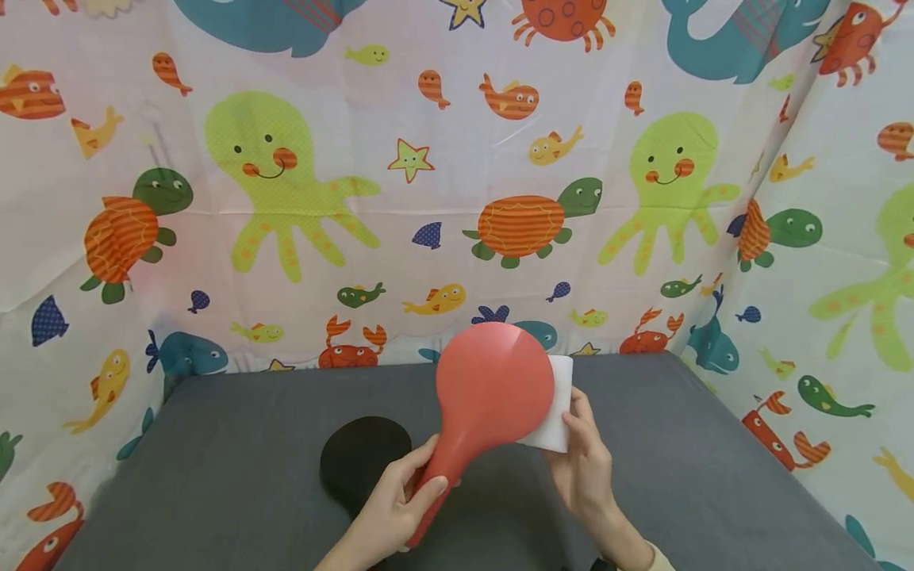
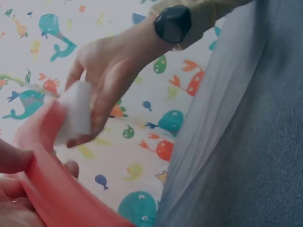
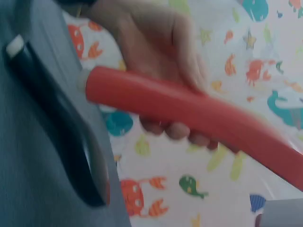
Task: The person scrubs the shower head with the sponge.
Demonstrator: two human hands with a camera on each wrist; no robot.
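A red paddle (image 1: 493, 388) with a round, smooth head is held up over the table, its head toward the back. My left hand (image 1: 400, 496) grips its handle, thumb across the near side; the right wrist view shows those fingers (image 3: 177, 131) curled under the handle. My right hand (image 1: 585, 460) pinches a white, folded-looking pad (image 1: 560, 408) at the right edge of the paddle's head. Part of the pad is hidden behind the head. In the left wrist view the pad (image 2: 75, 113) is right at the red surface.
A black paddle (image 1: 364, 460) of similar shape lies on the grey table (image 1: 250, 460), left of the red one and partly covered by my left hand. A curtain (image 1: 428, 262) printed with sea animals hangs behind the table and along its sides.
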